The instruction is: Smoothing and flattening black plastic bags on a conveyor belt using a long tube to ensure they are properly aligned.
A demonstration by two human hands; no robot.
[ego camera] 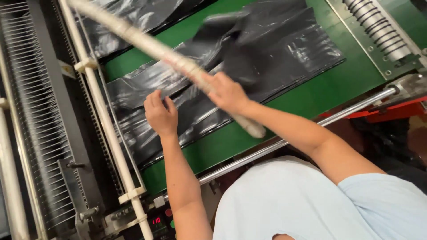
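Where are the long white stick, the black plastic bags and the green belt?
long white stick [147,44], head view, middle of its taped shaft.
black plastic bags [275,49], head view, top sheet's shiny middle.
green belt [338,84], head view, bare strip beside the bags.

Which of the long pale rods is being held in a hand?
The tape-wrapped whitish stick, gripped by the right hand; the white machine rail stays fixed and untouched.

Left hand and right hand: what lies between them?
In the head view, only black plastic sheet shows between the left hand and right hand, which grips a pale stick.
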